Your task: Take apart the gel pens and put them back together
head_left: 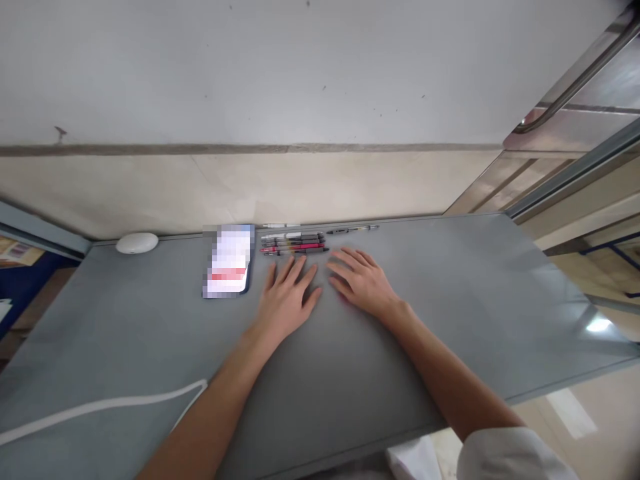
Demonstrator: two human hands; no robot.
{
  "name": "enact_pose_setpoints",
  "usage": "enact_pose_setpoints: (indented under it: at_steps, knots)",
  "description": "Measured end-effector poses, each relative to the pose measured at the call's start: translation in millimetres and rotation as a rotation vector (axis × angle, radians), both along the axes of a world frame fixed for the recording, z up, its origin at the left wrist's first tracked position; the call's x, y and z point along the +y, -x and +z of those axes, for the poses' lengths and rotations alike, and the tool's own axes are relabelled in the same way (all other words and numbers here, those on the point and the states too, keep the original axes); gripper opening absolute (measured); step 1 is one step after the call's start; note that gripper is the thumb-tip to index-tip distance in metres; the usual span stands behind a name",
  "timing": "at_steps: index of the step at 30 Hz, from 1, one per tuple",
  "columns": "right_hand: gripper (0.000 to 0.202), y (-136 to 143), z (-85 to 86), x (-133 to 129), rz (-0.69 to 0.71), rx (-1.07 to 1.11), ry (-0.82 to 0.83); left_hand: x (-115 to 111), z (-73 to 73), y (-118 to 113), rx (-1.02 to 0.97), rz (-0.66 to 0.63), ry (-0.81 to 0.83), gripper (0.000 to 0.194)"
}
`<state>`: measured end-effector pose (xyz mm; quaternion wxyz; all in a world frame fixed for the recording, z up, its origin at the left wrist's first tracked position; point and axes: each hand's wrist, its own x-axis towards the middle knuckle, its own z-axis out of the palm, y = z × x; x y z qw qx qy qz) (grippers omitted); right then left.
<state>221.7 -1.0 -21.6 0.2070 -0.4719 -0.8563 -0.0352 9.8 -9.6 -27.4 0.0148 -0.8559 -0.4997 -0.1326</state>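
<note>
Several pens lie side by side in a stack across the grey table, one of them pink-red and others dark or white. Just in front of them my left hand rests with its fingers spread, fingertips close to the lowest pen. My right hand lies to the right of it, fingers stretched out and apart, with nothing seen in its grasp. Beyond the right hand, a single dark slim pen or refill lies apart from the stack. A white slim piece sits at the table's back edge.
A phone with a lit, partly pixelated screen lies left of the pens. Farther left is a white rounded object. A white cable crosses the front left of the grey table. A wall rises behind the table.
</note>
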Motion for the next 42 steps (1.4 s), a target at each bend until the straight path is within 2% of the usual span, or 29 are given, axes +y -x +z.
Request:
enact_pose_setpoints:
  at_steps: [5, 16, 20, 27, 33, 42]
  knots:
    - [0.041, 9, -6.0, -16, 0.006, -0.007, 0.058, -3, -1.4, 1, 0.012, 0.026, 0.011, 0.050]
    - [0.041, 8, -7.3, -18, 0.010, 0.023, 0.061, -5, -3.2, 1, 0.000, 0.012, -0.043, 0.049]
    - [0.039, 8, -6.1, -18, 0.014, 0.028, 0.050, -3, 0.7, 1, -0.034, 0.003, -0.084, 0.045]
    - [0.037, 9, -5.7, -11, 0.028, 0.034, 0.034, 20, 13.1, 8, -0.066, 0.036, -0.178, 0.036]
    - [0.035, 10, -6.4, -8, 0.035, 0.057, 0.029, 37, 11.7, 14, -0.071, 0.001, -0.201, 0.032]
    - [0.033, 10, -5.5, -6, 0.033, 0.099, 0.042, 44, 9.9, 15, -0.030, 0.001, -0.167, 0.029]
